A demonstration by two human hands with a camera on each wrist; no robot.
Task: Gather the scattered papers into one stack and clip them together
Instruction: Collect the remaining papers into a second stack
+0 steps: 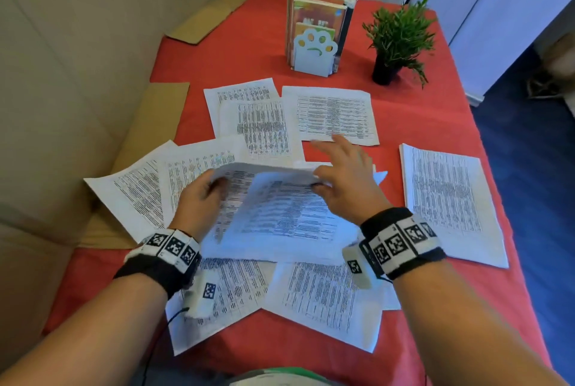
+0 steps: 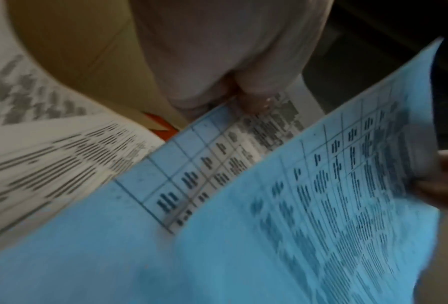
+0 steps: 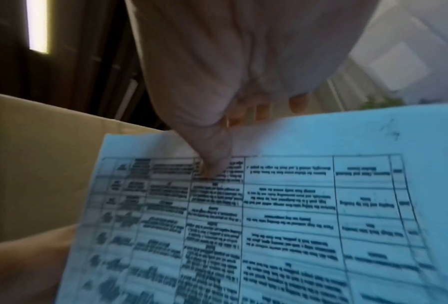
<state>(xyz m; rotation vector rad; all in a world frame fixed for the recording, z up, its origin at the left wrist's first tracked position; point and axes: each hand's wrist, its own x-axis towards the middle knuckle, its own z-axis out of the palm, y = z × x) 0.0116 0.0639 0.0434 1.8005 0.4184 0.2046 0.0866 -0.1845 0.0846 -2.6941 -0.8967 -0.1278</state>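
Several printed sheets lie scattered on the red tablecloth [image 1: 249, 43]. In the middle both hands hold up two loose sheets [image 1: 280, 211] by their far edge. My left hand [image 1: 214, 181] grips their left far corner, thumb on top. My right hand [image 1: 320, 177] pinches the far edge of the top sheet [image 3: 295, 205], thumb on the print and fingers behind. In the left wrist view the lower sheet [image 2: 191, 164] shows a grid under the upper one. More sheets lie at the far left [image 1: 249, 115], far middle [image 1: 333, 115], right [image 1: 448, 199], left [image 1: 137, 189] and near me [image 1: 323, 298].
A white paw-shaped bookend with books [image 1: 314, 52] and a small potted plant [image 1: 398, 37] stand at the back. A cardboard wall [image 1: 77, 74] borders the table's left side, with flaps [image 1: 211, 15] lying on the cloth. On the right the table ends above blue floor [image 1: 529, 167].
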